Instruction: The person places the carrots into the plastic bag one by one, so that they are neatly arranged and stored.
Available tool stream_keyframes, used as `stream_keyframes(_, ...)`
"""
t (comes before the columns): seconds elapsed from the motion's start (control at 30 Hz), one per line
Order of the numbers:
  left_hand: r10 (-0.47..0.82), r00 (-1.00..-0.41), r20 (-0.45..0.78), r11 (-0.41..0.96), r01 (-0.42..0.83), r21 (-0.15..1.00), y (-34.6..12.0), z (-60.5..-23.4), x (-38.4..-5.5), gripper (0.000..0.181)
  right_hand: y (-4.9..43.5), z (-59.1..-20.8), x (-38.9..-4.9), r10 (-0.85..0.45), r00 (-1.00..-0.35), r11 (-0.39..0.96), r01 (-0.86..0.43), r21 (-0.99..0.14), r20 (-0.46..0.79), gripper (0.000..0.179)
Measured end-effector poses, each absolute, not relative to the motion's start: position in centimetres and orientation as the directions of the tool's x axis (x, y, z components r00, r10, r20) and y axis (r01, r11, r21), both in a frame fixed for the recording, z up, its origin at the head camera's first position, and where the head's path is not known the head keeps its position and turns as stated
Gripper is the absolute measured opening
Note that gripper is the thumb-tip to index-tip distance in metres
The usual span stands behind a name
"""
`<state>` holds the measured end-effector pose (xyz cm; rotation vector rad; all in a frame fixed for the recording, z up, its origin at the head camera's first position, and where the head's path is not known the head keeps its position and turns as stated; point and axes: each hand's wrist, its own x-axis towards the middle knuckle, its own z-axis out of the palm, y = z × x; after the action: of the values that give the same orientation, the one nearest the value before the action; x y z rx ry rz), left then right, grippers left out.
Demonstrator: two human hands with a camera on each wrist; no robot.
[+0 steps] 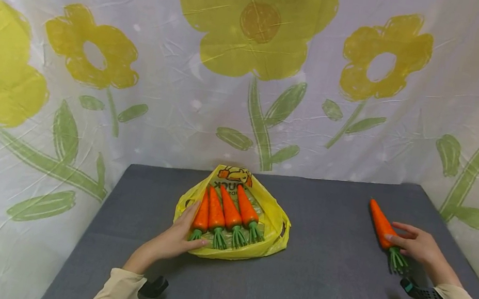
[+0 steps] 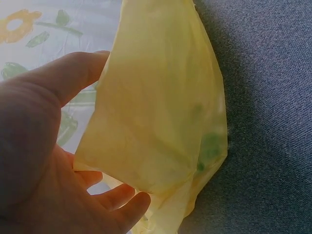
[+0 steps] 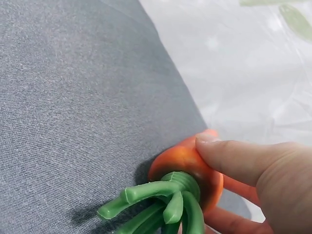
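Observation:
A yellow plastic bag [image 1: 275, 213] lies spread on the table, with several orange carrots [image 1: 230, 211] side by side in it, green stems toward me. My left hand [image 1: 179, 234] holds the bag's left side, its thumb near the front edge. In the left wrist view, the yellow plastic [image 2: 151, 97] sits between the thumb and the curled fingers, and green shows faintly through it. Far to the right, my right hand [image 1: 417, 245] grips a single carrot [image 1: 380, 221] near its stem end. The right wrist view shows the thumb on the carrot [image 3: 183, 158], the fingers partly hidden behind it.
A dark grey cloth covers the table [image 1: 316, 287]. Behind it and at the sides hangs a white curtain [image 1: 171, 102] with yellow flowers. Black straps [image 1: 423, 293] sit on both wrists. The right hand is close to the table's right edge.

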<state>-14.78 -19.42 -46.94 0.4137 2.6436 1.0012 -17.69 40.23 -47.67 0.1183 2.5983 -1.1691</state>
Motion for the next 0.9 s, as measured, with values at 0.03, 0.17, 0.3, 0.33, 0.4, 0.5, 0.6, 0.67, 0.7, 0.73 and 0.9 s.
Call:
stream_keyframes(0.03,0.362,-0.918,-0.161,0.717,0.164,0.677,-19.43,-46.94,-14.77,0.104,40.19,-47.69,-17.7,-0.042,-0.955,0.668,0.191,-0.719,-0.294,0.077)
stream_keyframes(0.17,0.362,-0.918,-0.161,0.716,0.163,0.678,-19.47,-46.96,-14.75,0.104,40.01,-47.64,-17.73,-0.035,-0.954,0.665,0.199,-0.72,-0.296,0.077)
stream_keyframes(0.3,0.361,-0.919,-0.158,0.715,0.165,0.679,-19.5,-47.0,-14.75,0.104,39.94,-47.6,-17.72,-0.028,-0.953,0.662,0.207,-0.72,-0.3,0.077)
stream_keyframes(0.33,0.361,-0.919,-0.158,0.716,0.164,0.679,-19.52,-47.04,-14.77,0.104,39.92,-47.6,-17.71,-0.026,-0.954,0.663,0.208,-0.719,-0.299,0.076)
stream_keyframes(0.4,0.363,-0.919,-0.155,0.716,0.169,0.677,-19.53,-47.12,-14.8,0.104,39.88,-47.61,-17.7,-0.021,-0.955,0.664,0.209,-0.718,-0.297,0.076)
stream_keyframes(0.5,0.365,-0.918,-0.154,0.718,0.172,0.675,-19.56,-47.24,-14.83,0.104,39.82,-47.57,-17.68,-0.015,-0.955,0.663,0.214,-0.718,-0.298,0.076)
stream_keyframes(0.6,0.368,-0.917,-0.152,0.719,0.177,0.672,-19.57,-47.31,-14.83,0.103,39.77,-47.46,-17.66,-0.009,-0.952,0.663,0.223,-0.714,-0.305,0.077)
stream_keyframes(0.67,0.366,-0.918,-0.154,0.722,0.175,0.669,-19.55,-47.29,-14.83,0.103,39.75,-47.39,-17.67,-0.005,-0.95,0.671,0.229,-0.705,-0.313,0.078)
stream_keyframes(0.7,0.366,-0.918,-0.15,0.722,0.179,0.668,-19.55,-47.3,-14.84,0.103,39.74,-47.35,-17.68,-0.003,-0.948,0.676,0.233,-0.699,-0.319,0.078)
stream_keyframes(0.73,0.366,-0.919,-0.15,0.724,0.179,0.667,-19.55,-47.31,-14.85,0.103,39.71,-47.33,-17.7,0.0,-0.946,0.679,0.237,-0.694,-0.323,0.079)
stream_keyframes(0.9,0.365,-0.92,-0.147,0.721,0.179,0.67,-19.54,-47.35,-14.9,0.103,39.57,-47.28,-17.83,0.014,-0.942,0.684,0.254,-0.684,-0.336,0.081)
